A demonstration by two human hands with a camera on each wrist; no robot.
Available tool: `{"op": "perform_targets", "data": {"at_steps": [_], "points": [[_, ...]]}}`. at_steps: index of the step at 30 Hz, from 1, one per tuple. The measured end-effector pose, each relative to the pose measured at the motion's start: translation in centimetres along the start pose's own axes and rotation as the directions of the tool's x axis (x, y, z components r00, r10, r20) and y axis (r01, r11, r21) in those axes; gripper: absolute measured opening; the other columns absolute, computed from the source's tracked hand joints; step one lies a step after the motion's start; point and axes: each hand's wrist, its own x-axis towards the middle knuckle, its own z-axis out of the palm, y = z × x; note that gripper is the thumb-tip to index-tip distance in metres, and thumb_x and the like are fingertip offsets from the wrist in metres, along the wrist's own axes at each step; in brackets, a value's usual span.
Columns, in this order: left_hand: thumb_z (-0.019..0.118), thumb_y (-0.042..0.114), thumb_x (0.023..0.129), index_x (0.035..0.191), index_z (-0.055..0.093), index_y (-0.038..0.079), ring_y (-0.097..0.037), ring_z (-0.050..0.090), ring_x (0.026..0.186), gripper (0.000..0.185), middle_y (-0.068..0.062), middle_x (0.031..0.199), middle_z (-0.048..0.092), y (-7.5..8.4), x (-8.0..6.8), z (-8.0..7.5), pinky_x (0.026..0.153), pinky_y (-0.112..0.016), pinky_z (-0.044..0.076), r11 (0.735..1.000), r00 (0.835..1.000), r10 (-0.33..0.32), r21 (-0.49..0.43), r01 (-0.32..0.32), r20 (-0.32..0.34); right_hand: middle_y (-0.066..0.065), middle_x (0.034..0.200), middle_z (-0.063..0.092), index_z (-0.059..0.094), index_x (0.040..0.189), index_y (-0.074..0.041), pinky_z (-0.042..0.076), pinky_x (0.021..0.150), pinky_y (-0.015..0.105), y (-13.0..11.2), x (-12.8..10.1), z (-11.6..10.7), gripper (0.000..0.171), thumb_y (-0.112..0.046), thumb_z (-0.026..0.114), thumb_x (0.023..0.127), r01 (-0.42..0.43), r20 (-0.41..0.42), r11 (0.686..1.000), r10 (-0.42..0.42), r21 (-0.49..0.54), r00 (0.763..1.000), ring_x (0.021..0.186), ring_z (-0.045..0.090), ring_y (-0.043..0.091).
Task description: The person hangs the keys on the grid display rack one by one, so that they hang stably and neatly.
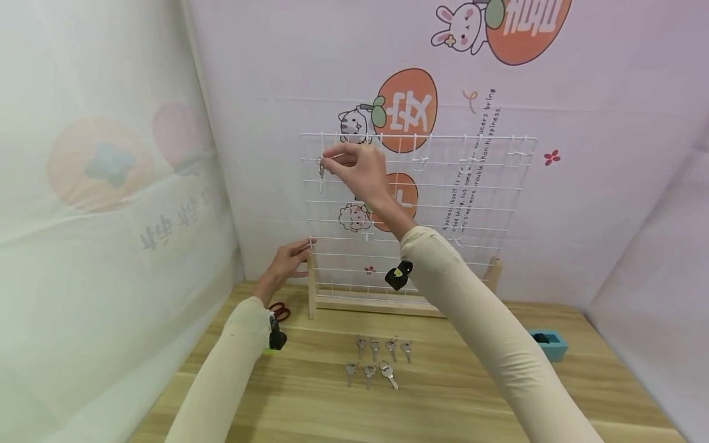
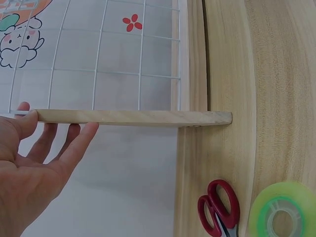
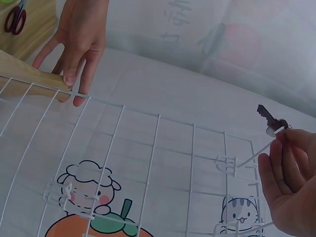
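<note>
My right hand (image 1: 364, 173) pinches the ring end of a small metal key (image 1: 321, 178) near the upper left of a white wire grid (image 1: 443, 136). In the right wrist view the key (image 3: 269, 118) sits at the fingertips, right by the tip of a white wire hook (image 3: 254, 157) on the grid. My left hand (image 1: 289, 258) grips the top of the stand's left wooden post (image 2: 138, 117), thumb on one side and fingers on the other. Several loose keys (image 1: 369, 373) lie in two rows on the wooden table in front of the stand.
Red-handled scissors (image 2: 217, 207) and a roll of green tape (image 2: 259, 212) lie left of the stand. A teal box (image 1: 556, 351) with something dark inside stands at the right. More white hooks (image 1: 421, 162) hang on the grid. A printed cloth (image 1: 266, 80) rises behind.
</note>
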Motion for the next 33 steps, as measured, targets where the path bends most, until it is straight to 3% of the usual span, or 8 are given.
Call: {"op": "perform_targets", "data": {"at_steps": [17,25,33], "points": [[0.045,0.01,0.113,0.156,0.049,0.01,-0.045,0.05,0.136,0.043,-0.019,0.162,0.04,-0.1,-0.1,-0.1,0.106,-0.065,0.048,1.0,1.0,-0.011,-0.024,0.011,-0.001,0.008,0.101,0.08,0.08,0.108,-0.007,0.059,0.073,0.026,0.1,0.0,-0.5,0.018,-0.02,0.078,0.097,-0.016,0.005,0.998,0.017,-0.066,1.0,0.09,0.076,0.016],[0.045,0.01,0.113,0.156,0.049,0.011,-0.043,0.052,0.135,0.043,-0.018,0.162,0.041,0.0,0.0,0.1,0.105,-0.064,0.049,0.999,1.0,-0.022,-0.027,0.022,0.006,0.009,0.108,0.079,0.079,0.114,-0.005,0.062,0.08,0.032,1.3,-2.4,-2.1,0.023,-0.019,0.08,0.095,-0.018,0.057,0.997,0.023,-0.076,0.998,0.095,0.076,0.02],[0.046,0.008,0.112,0.155,0.05,0.008,-0.042,0.046,0.142,0.043,-0.02,0.162,0.039,0.0,0.3,-0.2,0.104,-0.062,0.051,1.0,1.0,0.012,-0.001,-0.012,0.005,0.007,0.104,0.079,0.078,0.115,-0.006,0.063,0.081,0.032,2.8,-6.0,-2.9,0.024,-0.018,0.08,0.094,-0.003,0.155,0.997,0.016,-0.081,0.988,0.091,0.076,0.017]]}}
